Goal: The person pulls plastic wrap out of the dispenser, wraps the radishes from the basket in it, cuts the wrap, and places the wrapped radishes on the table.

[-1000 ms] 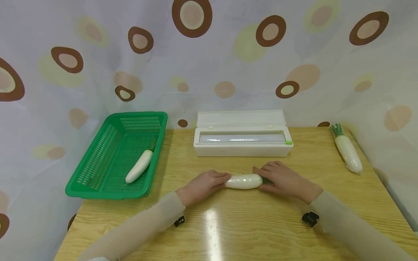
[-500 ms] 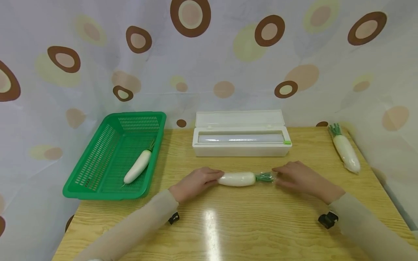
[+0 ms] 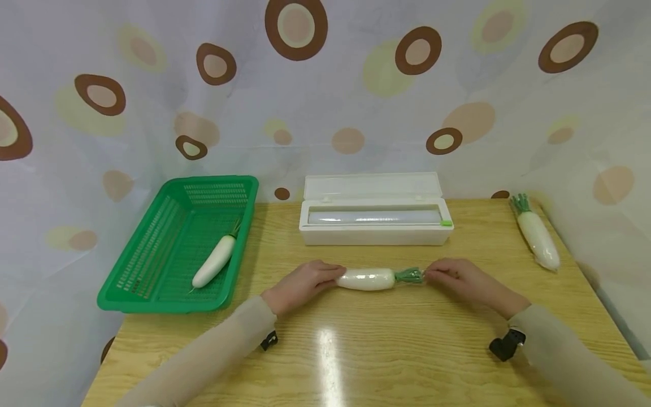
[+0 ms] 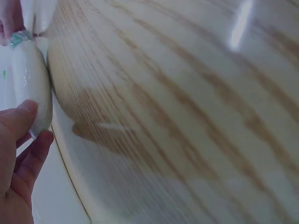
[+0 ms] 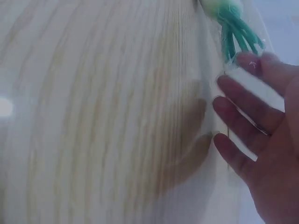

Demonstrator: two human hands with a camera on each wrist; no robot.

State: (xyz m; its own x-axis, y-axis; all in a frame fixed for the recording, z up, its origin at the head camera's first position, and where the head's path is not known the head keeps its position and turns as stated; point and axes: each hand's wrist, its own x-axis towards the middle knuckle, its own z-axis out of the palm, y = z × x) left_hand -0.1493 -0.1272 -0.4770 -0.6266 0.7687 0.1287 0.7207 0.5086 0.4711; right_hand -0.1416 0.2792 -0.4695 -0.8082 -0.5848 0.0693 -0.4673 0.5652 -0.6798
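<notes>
With my left hand (image 3: 303, 284) I am pinching the tail end of a wrapped radish (image 3: 367, 279) on the worktop (image 3: 391, 350); my right hand (image 3: 470, 284) is pinching film (image 3: 422, 275) beyond its leaves (image 3: 408, 275), other fingers (image 5: 250, 101) spreading loosely. Only its ends are seemingly needing tucking. A second wrapped one (image 3: 538, 237) is lying far right; a bare radish (image 3: 216, 262) is waiting in the basket (image 3: 243, 243).
</notes>
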